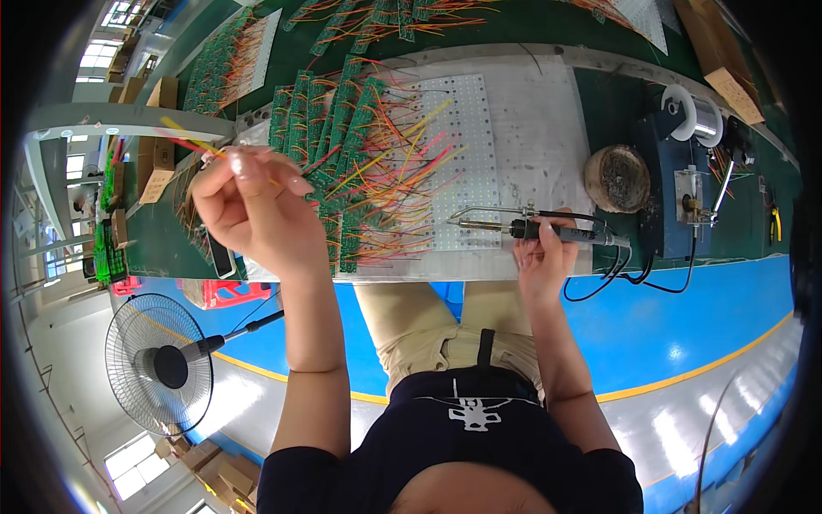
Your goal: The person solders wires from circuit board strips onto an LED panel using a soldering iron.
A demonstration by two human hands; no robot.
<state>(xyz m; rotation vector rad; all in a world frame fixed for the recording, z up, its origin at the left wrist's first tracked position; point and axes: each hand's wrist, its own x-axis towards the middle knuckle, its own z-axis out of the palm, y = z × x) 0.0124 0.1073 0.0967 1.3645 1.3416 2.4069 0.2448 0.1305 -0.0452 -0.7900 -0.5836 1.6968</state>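
Observation:
My left hand (pixel 257 201) is raised over the left side of the bench, its fingers pinched on thin wires (pixel 190 137), one yellow and one red. In my right hand (pixel 545 257) is a soldering iron (pixel 548 231) with a black handle, its metal tip and thin feed tube pointing left over the bench. Between the hands lie rows of green circuit boards (pixel 349 163) with many red, orange and yellow wires soldered along them. Their wire ends spread across a white perforated board (pixel 467 128).
Right of the iron stand a round pot (pixel 618 178) of dark material and a blue solder-feed unit (pixel 664 197) carrying a solder spool (pixel 692 116). Black cables loop down from the iron. A standing fan (pixel 163 364) is at lower left. More wired boards (pixel 227 64) lie at far left.

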